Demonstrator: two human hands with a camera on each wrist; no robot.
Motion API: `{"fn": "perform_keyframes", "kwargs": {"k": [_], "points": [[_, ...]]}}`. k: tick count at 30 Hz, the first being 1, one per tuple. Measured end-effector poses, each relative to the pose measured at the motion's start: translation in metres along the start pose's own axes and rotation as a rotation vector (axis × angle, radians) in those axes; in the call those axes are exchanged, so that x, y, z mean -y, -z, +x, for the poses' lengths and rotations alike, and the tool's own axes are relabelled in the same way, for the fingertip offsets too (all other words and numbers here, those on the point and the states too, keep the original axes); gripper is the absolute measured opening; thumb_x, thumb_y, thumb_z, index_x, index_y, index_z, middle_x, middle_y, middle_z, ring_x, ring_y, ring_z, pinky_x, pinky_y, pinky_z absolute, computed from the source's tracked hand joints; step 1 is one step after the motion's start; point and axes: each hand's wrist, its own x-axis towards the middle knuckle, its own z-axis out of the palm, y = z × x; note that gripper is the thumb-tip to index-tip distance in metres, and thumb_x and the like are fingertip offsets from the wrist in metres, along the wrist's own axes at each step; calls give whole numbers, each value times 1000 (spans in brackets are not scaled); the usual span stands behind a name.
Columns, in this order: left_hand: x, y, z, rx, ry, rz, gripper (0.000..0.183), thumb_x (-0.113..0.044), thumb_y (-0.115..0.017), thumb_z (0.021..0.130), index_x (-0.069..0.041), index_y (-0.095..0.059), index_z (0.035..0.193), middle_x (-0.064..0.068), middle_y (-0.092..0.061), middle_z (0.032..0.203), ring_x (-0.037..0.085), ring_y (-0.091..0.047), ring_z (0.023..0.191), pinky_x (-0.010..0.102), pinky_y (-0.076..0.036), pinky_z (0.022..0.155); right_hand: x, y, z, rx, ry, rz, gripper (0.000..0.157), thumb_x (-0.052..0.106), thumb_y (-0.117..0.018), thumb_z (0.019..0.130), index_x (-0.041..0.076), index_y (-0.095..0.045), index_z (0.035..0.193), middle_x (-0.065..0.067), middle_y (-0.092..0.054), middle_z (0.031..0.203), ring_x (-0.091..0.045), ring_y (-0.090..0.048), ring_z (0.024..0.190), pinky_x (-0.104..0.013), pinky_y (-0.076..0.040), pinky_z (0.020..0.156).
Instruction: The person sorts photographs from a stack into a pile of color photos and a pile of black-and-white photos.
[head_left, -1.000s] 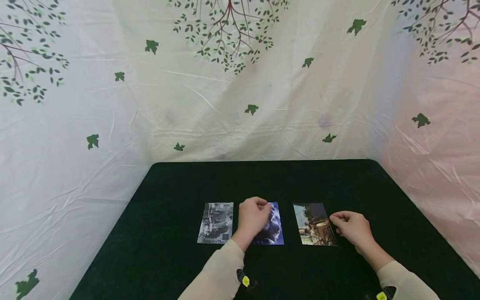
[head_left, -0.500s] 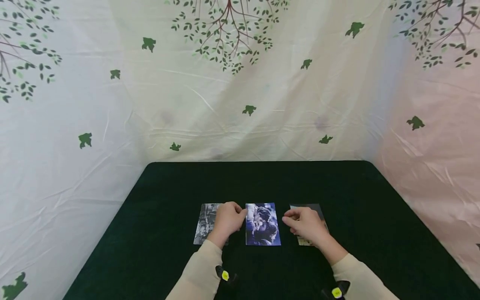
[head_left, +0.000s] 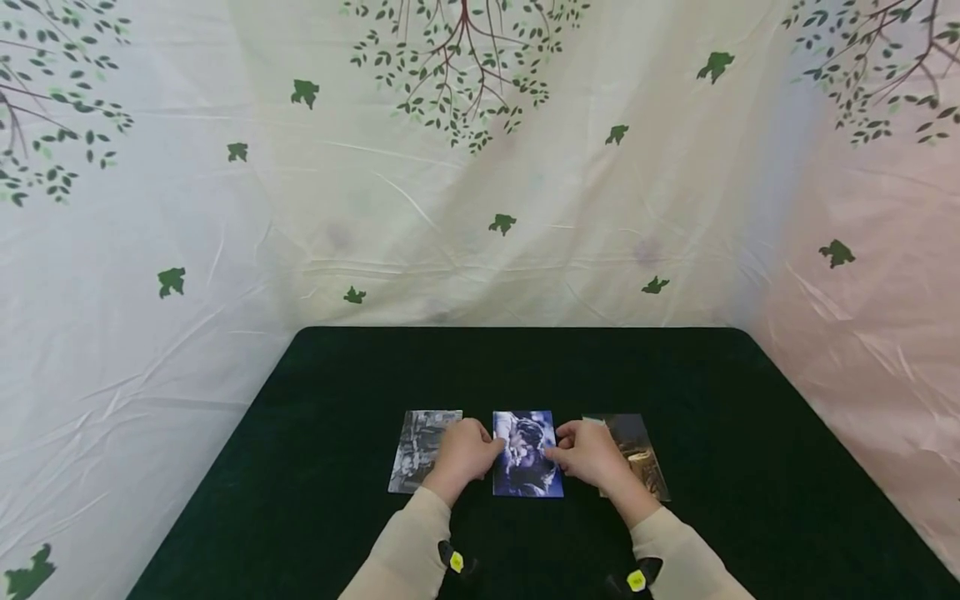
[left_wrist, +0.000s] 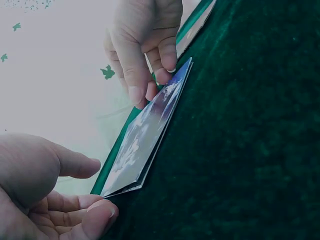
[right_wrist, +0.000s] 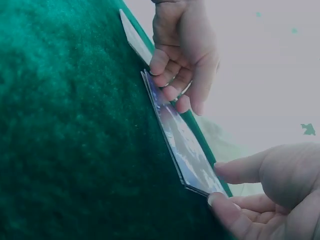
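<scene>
In the head view a row of three picture cards lies on the dark green table. The middle one, a blue-violet photo card [head_left: 525, 471], shows two layers at its edge in both wrist views. My left hand [head_left: 463, 452] is at its left edge, a fingertip right at the near corner in the left wrist view, the other fingers apart from it. My right hand [head_left: 592, 454] touches its right edge with the thumb. Each hand partly covers an outer card: the left a grey picture card [head_left: 412, 450], the right a brownish picture card [head_left: 645, 458].
The dark green cloth-covered table [head_left: 517, 367] reaches back to a pale hanging curtain [head_left: 420, 208] printed with leaves and branches. Both sleeved forearms come in from the front, each with a black wrist strap [head_left: 651, 571].
My right hand has come left from beyond the brownish card, over it, to the middle card. The left hand has moved left off the middle card, then back to its left edge.
</scene>
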Motion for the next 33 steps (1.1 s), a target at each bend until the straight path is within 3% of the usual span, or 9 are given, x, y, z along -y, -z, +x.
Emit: {"fn": "perform_keyframes", "kwargs": {"k": [8,24,33], "points": [[-4,-5,-2,26,51,26,36,-31,-76,82,-11,-57,59,1,-54,51,14,-51,44,27,-38,42,-1,-4,1,2,7,-45,40,18,-78,81,-1,-63,113,-6,-59,86,-15,-58,66,-29,-51,56],[-6,-16,1,-39,96,48,35,-35,-83,73,-7,-62,76,3,-54,68,18,-51,61,31,-41,52,-1,-6,0,-17,2,-92,38,19,-78,81,1,-63,111,-5,-58,85,-15,-57,65,-29,-49,55],[-4,-19,1,-50,87,63,36,-35,-85,71,-7,-63,73,2,-53,66,18,-49,60,31,-39,52,-1,-7,0,-15,-8,-101,37,19,-77,82,1,-63,111,-6,-58,86,-15,-56,66,-29,-49,56]]}}
